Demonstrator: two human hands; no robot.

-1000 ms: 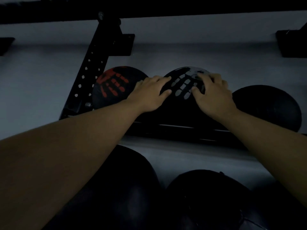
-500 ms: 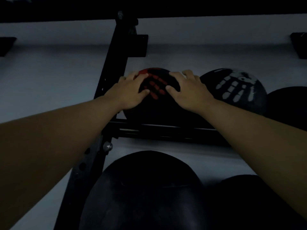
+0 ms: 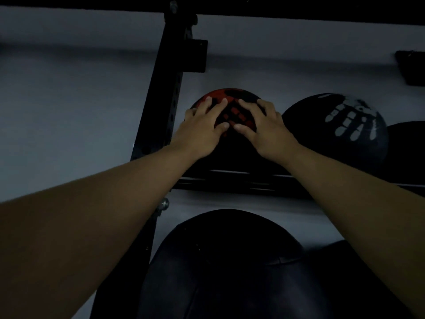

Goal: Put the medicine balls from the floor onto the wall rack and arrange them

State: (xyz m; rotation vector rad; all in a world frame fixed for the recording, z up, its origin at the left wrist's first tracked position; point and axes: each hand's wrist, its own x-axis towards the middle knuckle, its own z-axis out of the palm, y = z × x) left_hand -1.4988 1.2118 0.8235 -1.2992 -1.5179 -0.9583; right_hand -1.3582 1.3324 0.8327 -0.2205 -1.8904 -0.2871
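Observation:
A black medicine ball with a red handprint [image 3: 232, 95] sits at the left end of the upper rack shelf [image 3: 230, 180]. My left hand [image 3: 202, 127] and my right hand [image 3: 264, 127] both lie flat on its front, fingers spread, thumbs almost touching. To its right rests a black ball with a white handprint [image 3: 340, 132], and a plain dark ball [image 3: 409, 146] peeks in at the right edge. The scene is dim.
The rack's black perforated upright [image 3: 165, 100] rises just left of the red ball. A large black ball [image 3: 225, 261] fills the lower shelf below my arms, with another dark ball [image 3: 345, 272] beside it. A grey wall lies behind; a black bracket [image 3: 411, 67] is at right.
Both hands left the white-handprint ball and moved left onto the red-handprint ball. Since half a second ago they have stayed on it, and the red print has turned slightly.

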